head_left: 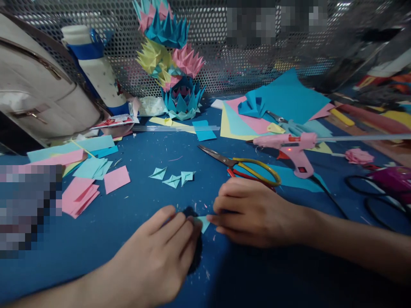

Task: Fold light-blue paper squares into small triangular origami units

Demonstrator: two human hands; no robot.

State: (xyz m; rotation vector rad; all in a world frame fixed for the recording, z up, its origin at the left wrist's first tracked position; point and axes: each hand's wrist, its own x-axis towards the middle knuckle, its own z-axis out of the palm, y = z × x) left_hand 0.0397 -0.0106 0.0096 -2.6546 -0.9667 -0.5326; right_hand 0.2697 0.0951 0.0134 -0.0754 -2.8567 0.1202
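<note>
A small light-teal piece of folded paper (202, 224) is between my two hands, just above the blue table. My left hand (163, 250) pinches its left side, with the fingertips partly hidden behind the knuckles. From the other side, my right hand (252, 214) grips the right corner with curled fingers. Beyond them lie three folded teal paper pieces (173, 181). Scissors (236, 163) with yellow and red handles rest just past my right hand, partly on a strip of blue paper (289, 179).
A pink glue gun (290, 147) with a glowing light stands at right, its cord trailing forward. Pink squares (78, 196) and teal squares (93, 168) lie at left. Behind are a bottle (99, 70), a bag (41, 77), stacked paper flowers (181, 100) and coloured sheets (289, 96).
</note>
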